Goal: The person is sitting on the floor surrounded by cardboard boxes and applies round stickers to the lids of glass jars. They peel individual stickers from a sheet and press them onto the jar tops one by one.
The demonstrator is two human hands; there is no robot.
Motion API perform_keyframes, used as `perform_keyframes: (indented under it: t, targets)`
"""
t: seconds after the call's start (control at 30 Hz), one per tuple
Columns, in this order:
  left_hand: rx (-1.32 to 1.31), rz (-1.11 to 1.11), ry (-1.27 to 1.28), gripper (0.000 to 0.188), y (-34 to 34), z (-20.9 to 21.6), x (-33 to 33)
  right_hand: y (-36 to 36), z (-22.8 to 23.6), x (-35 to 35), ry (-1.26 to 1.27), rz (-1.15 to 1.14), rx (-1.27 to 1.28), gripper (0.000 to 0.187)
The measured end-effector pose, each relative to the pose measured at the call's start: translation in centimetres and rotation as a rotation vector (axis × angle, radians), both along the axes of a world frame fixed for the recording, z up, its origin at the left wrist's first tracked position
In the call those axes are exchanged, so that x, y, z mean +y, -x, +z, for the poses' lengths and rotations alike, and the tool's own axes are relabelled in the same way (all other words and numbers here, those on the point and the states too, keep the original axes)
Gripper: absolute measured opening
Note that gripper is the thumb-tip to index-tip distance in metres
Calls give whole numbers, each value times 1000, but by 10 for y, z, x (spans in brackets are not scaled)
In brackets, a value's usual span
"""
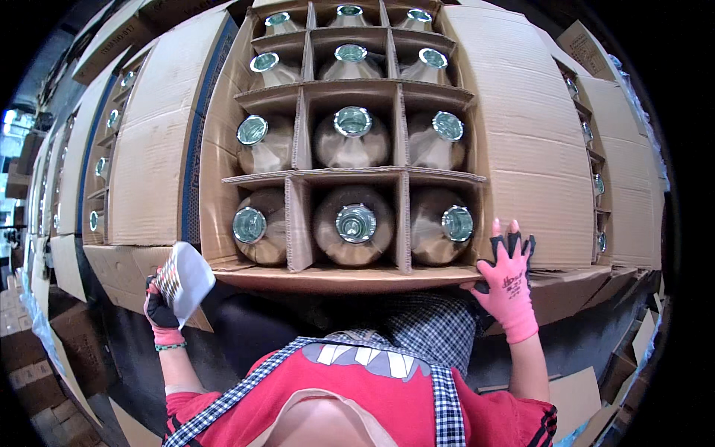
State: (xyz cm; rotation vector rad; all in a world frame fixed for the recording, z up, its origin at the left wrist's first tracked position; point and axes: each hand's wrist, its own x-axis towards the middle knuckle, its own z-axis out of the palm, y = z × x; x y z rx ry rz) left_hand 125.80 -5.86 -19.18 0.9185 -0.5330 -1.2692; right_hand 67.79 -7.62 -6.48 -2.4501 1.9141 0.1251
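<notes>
In front of me stands an open cardboard box [342, 279], with rows of clear glass bottles [354, 249] upright in it, mouths up. Cardboard dividers [294, 223] keep the bottles apart. My left hand [161, 313], in a pink and black glove with bare fingertips, grips a white stack of sheets [195, 287] with a small checkered pattern along one side. It is beside the box's near left corner. At the near right corner rests my right hand [508, 287], gloved alike, fingers spread over the box's edge and flap [536, 149]. Nothing shows in it.
More open boxes of bottles stand to the left [100, 167] and right [598, 182], their flaps folded out. A left flap [149, 149] with a blue edge lies between boxes. Loose cardboard [573, 402] is at the lower right.
</notes>
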Motion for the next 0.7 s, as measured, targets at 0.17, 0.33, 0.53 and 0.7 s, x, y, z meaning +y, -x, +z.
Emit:
perform_keyframes:
  t: [0.17,0.33,0.53,0.7]
  targets:
    - [-269,79,-120,23,3,-3,-20,-10,0,2,39,6,-109,31]
    - [-694,54,-80,24,37,0,-38,12,-13,7,125,39,-159,31]
    - [-258,-161,-194,15,34,17,-27,25,-28,8,226,85,-186,33]
    - [-346,-226,-258,18,11,67,-4,8,-28,10,241,53,-199,33]
